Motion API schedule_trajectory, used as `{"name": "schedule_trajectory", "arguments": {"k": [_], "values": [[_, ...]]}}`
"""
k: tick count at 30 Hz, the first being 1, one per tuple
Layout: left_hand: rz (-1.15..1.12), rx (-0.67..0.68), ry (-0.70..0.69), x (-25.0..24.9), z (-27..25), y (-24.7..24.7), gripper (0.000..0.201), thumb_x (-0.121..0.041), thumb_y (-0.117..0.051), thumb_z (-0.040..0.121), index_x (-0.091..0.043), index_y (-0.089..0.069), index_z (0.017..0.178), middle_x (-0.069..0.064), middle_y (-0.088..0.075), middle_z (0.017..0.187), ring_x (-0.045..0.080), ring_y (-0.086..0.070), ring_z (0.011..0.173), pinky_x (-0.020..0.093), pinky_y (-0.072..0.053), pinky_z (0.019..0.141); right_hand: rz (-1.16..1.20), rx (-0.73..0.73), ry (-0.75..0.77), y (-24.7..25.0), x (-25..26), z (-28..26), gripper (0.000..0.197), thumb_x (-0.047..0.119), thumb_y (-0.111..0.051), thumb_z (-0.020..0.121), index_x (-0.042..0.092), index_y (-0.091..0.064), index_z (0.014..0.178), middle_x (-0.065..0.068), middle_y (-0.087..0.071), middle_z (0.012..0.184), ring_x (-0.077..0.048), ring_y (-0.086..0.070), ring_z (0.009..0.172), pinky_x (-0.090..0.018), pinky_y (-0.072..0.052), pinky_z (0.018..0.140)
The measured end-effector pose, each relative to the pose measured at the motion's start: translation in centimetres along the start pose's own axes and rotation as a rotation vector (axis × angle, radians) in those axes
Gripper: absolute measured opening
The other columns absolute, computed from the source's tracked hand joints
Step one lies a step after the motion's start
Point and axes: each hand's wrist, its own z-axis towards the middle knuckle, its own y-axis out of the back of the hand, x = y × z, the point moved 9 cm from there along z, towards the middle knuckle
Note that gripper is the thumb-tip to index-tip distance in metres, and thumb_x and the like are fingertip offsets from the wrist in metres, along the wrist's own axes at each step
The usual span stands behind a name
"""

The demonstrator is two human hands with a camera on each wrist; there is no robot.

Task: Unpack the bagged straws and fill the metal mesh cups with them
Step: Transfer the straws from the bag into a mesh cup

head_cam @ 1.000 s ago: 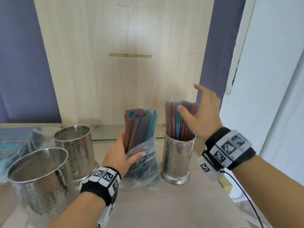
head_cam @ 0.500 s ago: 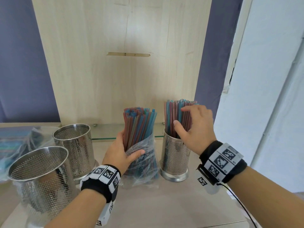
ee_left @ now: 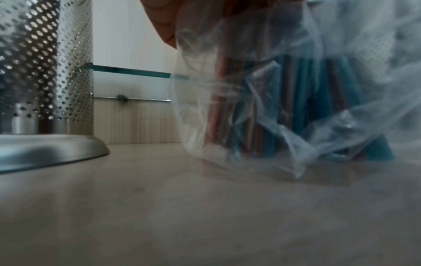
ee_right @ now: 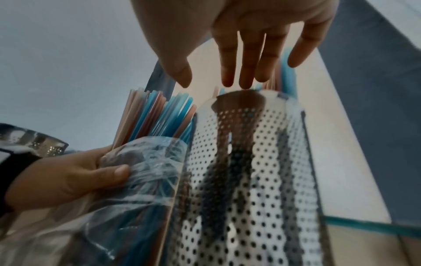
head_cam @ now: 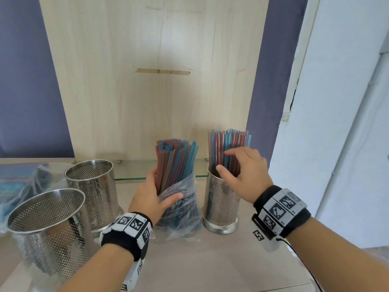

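A clear plastic bag of red and blue straws stands upright on the table, its straws sticking out of the top. My left hand grips the bag around its middle, thumb in front; the same hand and bag appear in the right wrist view. Just right of it stands a metal mesh cup packed with straws. My right hand is over that cup. Its fingers are straight and touch the straws, and its thumb is at the rim.
Two empty mesh cups stand at the left. Behind them lies another plastic bag of straws. A low glass shelf and a wooden panel close off the back. The table edge runs just right of the filled cup.
My right hand has come down from behind the tops of the straws to the front of the filled cup. My left hand still grips the bag in the same place.
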Motion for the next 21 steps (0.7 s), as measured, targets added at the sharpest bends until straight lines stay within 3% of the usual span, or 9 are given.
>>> {"name": "schedule_trajectory", "arguments": {"k": [2, 4, 9, 13, 18, 21], "values": [[0.003, 0.001, 0.001, 0.0, 0.0, 0.0, 0.095, -0.059, -0.076, 0.068, -0.023, -0.029, 0.143, -0.002, -0.061, 0.123, 0.02, -0.06, 0.112, 0.032, -0.049, 0.094, 0.041, -0.124, -0.054, 1.3, -1.1, -0.7, 0.066, 0.068, -0.047, 0.075, 0.02, -0.056, 0.12, 0.001, -0.059, 0.116, -0.023, -0.052, 0.11, -0.042, -0.041, 0.093], [0.007, 0.001, 0.0, 0.1, 0.0, 0.0, 0.096, -0.06, -0.076, 0.068, -0.023, -0.029, 0.143, -0.002, -0.061, 0.124, 0.02, -0.06, 0.113, 0.033, -0.049, 0.094, 0.109, -0.152, -0.138, 1.1, -3.2, -1.7, 0.081, 0.072, -0.055, 0.069, 0.017, -0.048, 0.128, -0.001, -0.055, 0.122, -0.021, -0.052, 0.114, -0.046, -0.046, 0.095], [0.006, -0.002, 0.002, 0.0, 0.0, 0.0, 0.096, -0.059, -0.076, 0.068, -0.022, -0.029, 0.144, -0.002, -0.061, 0.123, 0.021, -0.061, 0.112, 0.032, -0.048, 0.094, 0.282, 0.045, -0.241, -2.5, -7.5, -3.9, 0.117, 0.085, -0.064, 0.056, 0.021, -0.027, 0.147, -0.001, -0.041, 0.145, -0.017, -0.042, 0.131, -0.049, -0.043, 0.105], [0.012, -0.007, 0.0, 0.0, -0.1, 0.0, 0.096, -0.059, -0.076, 0.069, -0.024, -0.028, 0.144, -0.002, -0.061, 0.125, 0.021, -0.06, 0.113, 0.033, -0.048, 0.095, 0.309, 0.165, -0.269, -4.9, -7.4, -4.2, 0.122, 0.088, -0.065, 0.051, 0.025, -0.025, 0.148, 0.003, -0.042, 0.146, -0.014, -0.046, 0.128, -0.046, -0.045, 0.105], [0.028, -0.022, 0.001, -0.2, -0.1, 0.1, 0.093, -0.057, -0.077, 0.07, -0.022, -0.031, 0.143, -0.001, -0.062, 0.123, 0.022, -0.06, 0.112, 0.034, -0.049, 0.093, 0.479, 0.136, -0.342, -6.3, -6.5, -4.3, 0.106, 0.057, -0.085, 0.06, 0.025, -0.029, 0.144, 0.013, -0.051, 0.129, -0.008, -0.055, 0.113, -0.03, -0.049, 0.098], [0.034, -0.026, 0.001, -0.1, -0.1, 0.1, 0.094, -0.057, -0.077, 0.07, -0.022, -0.03, 0.143, -0.001, -0.06, 0.124, 0.021, -0.059, 0.112, 0.035, -0.049, 0.094, 0.453, 0.147, -0.359, -7.1, -6.6, -4.3, 0.111, 0.063, -0.083, 0.056, 0.025, -0.028, 0.144, 0.01, -0.054, 0.132, -0.009, -0.056, 0.115, -0.034, -0.049, 0.1]]}}
